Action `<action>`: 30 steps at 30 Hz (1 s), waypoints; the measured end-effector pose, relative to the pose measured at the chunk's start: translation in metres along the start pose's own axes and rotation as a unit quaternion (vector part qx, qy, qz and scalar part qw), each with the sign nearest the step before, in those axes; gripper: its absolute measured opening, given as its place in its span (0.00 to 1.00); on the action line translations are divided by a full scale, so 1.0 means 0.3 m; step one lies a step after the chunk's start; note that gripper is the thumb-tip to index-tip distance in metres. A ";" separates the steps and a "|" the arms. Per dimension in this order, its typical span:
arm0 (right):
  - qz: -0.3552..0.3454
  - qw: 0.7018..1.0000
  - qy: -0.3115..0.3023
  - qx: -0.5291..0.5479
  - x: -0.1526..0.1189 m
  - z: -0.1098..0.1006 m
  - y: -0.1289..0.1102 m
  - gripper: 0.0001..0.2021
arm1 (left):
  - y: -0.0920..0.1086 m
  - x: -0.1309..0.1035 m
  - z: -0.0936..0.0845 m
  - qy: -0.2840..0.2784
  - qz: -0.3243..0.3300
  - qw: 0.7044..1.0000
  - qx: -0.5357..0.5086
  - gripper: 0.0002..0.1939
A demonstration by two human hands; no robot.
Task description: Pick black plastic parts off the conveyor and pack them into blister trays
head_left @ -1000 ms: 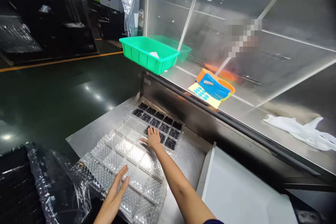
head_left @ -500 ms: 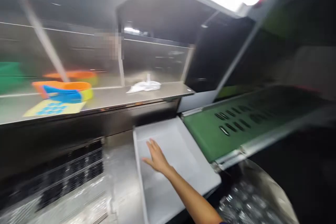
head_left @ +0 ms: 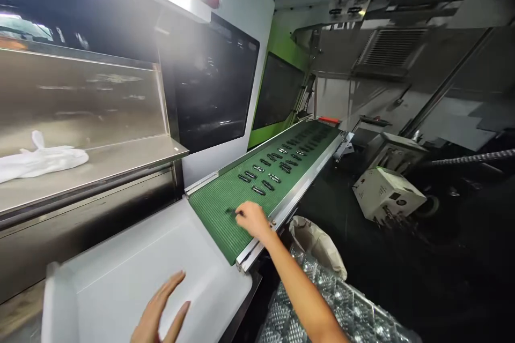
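Note:
My right hand (head_left: 252, 220) is over the near end of the green conveyor belt (head_left: 213, 214), its fingers pinched on a small dark part (head_left: 230, 211) that is blurred. Several small black parts (head_left: 267, 186) lie in two rough rows along the belt, beyond the hand. At the bottom, my left hand (head_left: 159, 311) hovers over the white tray (head_left: 96, 284) with thumb and fingers apart, holding nothing. The tray sits against the belt's near end.
A steel shelf (head_left: 132, 163) with a white cloth or glove (head_left: 48, 159) is at the left. Clear plastic trays (head_left: 322, 300) and a pale sack (head_left: 317, 241) stand right of the belt. Farther right is a white box (head_left: 388, 195).
The view has swung right along the belt. My right hand has gone from open over the tray to pinching a part above the belt. My left hand has come into view.

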State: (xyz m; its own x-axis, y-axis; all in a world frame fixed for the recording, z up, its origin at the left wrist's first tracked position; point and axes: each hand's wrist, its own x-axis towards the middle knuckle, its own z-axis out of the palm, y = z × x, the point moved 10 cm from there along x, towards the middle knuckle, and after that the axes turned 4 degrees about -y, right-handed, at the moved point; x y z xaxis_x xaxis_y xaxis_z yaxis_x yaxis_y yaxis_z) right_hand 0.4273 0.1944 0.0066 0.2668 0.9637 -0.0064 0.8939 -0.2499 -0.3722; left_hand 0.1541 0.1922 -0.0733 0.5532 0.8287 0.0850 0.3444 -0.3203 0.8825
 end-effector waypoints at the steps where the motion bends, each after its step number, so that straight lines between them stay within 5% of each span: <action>1: -0.055 0.997 -0.044 0.012 -0.026 0.041 -0.068 0.09 | 0.077 0.042 0.036 0.021 0.059 0.998 0.022 0.27; 3: -0.142 0.981 -0.130 0.033 -0.076 0.102 -0.170 0.11 | 0.160 0.112 0.119 0.016 0.109 0.993 0.029 0.28; 5: -0.152 0.976 -0.150 0.039 -0.072 0.086 -0.170 0.11 | 0.158 0.163 0.190 -0.032 0.070 0.997 -0.007 0.26; 9: 0.010 0.999 -0.028 -0.014 0.078 -0.117 0.092 0.11 | 0.100 0.157 0.179 -0.046 -0.063 0.981 -0.179 0.25; 12: 0.103 0.993 0.014 -0.057 0.151 -0.212 0.270 0.12 | 0.078 0.090 0.117 0.000 -0.149 0.909 -0.388 0.23; 15: 0.090 0.994 0.010 -0.059 0.164 -0.200 0.272 0.09 | 0.099 0.025 0.089 0.009 -0.185 0.797 -0.576 0.18; 19: -0.079 0.996 -0.046 0.003 0.069 -0.072 -0.017 0.13 | 0.087 -0.043 0.029 0.039 -0.189 0.710 -0.677 0.12; 21: -0.200 0.970 -0.119 0.069 -0.045 0.025 -0.244 0.13 | 0.066 -0.084 -0.008 0.056 -0.182 0.708 -0.680 0.11; 24: -0.336 0.887 -0.219 0.227 -0.234 0.134 -0.560 0.09 | 0.053 -0.158 -0.055 0.047 -0.172 0.738 -0.651 0.11; 26: -0.343 0.859 -0.216 0.312 -0.291 0.174 -0.684 0.07 | 0.051 -0.214 -0.082 0.033 -0.171 0.754 -0.633 0.13; 30: -0.326 0.872 -0.103 0.350 -0.319 0.228 -0.793 0.04 | 0.029 -0.333 -0.145 0.059 -0.180 0.734 -0.652 0.19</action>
State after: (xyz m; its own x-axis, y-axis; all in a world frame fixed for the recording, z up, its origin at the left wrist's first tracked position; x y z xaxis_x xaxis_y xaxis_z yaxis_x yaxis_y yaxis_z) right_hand 0.1646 0.1680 0.0323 -0.3508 0.8941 0.2786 0.3725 0.4062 -0.8344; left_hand 0.0689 0.1265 -0.0539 0.5077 0.8110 -0.2905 -0.6103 0.5767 0.5431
